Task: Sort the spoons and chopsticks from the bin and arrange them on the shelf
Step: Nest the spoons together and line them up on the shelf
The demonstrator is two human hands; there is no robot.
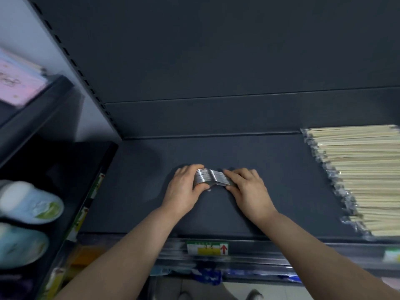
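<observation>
Both hands clasp a stack of metal spoons (213,178) on the shelf (270,202). The left hand (186,189) curls round one end, the right hand (249,189) round the other. Wrapped chopsticks (357,176) lie well right of the right hand.

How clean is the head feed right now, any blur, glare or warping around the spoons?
Head view: dim; spoon stack sharp with bright glints between left hand and right hand; pale blue goods at left smeared; wide-angle bends the shelf edges; chopsticks soften at the right border.

Spoons (213,178) lie mid-shelf (138,191), chopsticks (363,180) apparently stacked well right.
</observation>
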